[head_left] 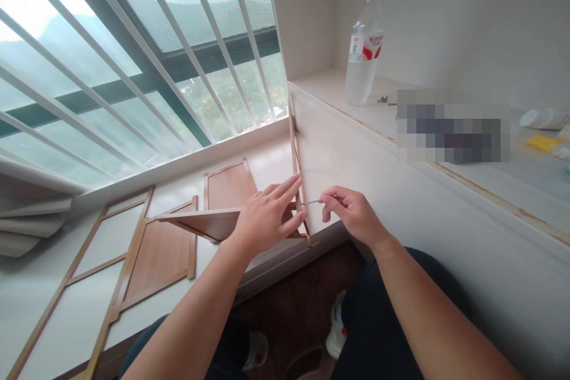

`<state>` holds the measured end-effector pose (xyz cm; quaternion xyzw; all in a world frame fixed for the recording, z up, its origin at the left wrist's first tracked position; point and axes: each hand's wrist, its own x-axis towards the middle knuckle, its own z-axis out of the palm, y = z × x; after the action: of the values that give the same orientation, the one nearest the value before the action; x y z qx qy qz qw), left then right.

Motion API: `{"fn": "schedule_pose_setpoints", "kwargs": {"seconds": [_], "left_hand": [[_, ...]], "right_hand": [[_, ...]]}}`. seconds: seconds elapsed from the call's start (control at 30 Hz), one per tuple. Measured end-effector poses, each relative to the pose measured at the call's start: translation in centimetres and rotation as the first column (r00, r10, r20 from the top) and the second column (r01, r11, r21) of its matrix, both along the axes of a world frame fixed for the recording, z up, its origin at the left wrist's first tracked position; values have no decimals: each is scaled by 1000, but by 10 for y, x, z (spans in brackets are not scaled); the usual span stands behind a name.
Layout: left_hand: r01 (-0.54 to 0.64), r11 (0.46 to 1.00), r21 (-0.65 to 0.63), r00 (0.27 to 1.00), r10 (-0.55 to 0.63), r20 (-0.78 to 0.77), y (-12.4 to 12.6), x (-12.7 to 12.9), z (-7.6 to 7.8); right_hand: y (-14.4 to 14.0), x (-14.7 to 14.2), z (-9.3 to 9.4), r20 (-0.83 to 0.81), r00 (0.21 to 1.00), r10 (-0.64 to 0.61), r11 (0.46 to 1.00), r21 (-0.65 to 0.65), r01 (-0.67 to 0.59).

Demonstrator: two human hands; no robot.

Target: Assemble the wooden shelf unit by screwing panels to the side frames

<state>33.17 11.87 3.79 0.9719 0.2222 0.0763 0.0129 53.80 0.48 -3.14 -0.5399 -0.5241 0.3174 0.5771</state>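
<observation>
So the biggest thing going on is the window (133,53) with its white bars filling the upper left of the frame, and the long white window sill (53,303) running under it across the lower left. On the right side there's a white desk ledge (338,92) going off toward the upper right.

Lying flat on the sill at lower left are wooden frame panels (133,261), brown boards in thin light-wood edging, none of them joined to anything as far as I can see. Dead centre is the bit being worked on: a wooden shelf board (200,219) held level against an upright wooden side rail (297,172) that leans on the white ledge front. Looks like one joint is in progress and the rest of the pieces are still waiting, so I'd call it early days.

The left hand (265,217) is spread flat, fingers out, pressing the board end against the rail. The right hand (354,214) is pinching a thin metal tool (313,202) between thumb and fingertips, tip right at the rail. Could be a hex key or a small screwdriver, too thin to tell honestly.

Up on the ledge at top right stands a clear plastic bottle (363,50) with a red and white label; the print is too small to read. Far right edge has a yellow object (544,142).
</observation>
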Motion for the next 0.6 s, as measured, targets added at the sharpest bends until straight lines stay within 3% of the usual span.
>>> {"fn": "schedule_pose_setpoints", "kwargs": {"seconds": [0.4, 0.6], "left_hand": [[2, 1000, 1, 1000, -2, 9, 0, -1, 0], [7, 1000, 4, 1000, -7, 14, 1, -1, -2]], "right_hand": [[-1, 5, 3, 9, 1000, 22, 999, 29, -22], [-1, 9, 2, 159, 987, 28, 995, 91, -43]]}}
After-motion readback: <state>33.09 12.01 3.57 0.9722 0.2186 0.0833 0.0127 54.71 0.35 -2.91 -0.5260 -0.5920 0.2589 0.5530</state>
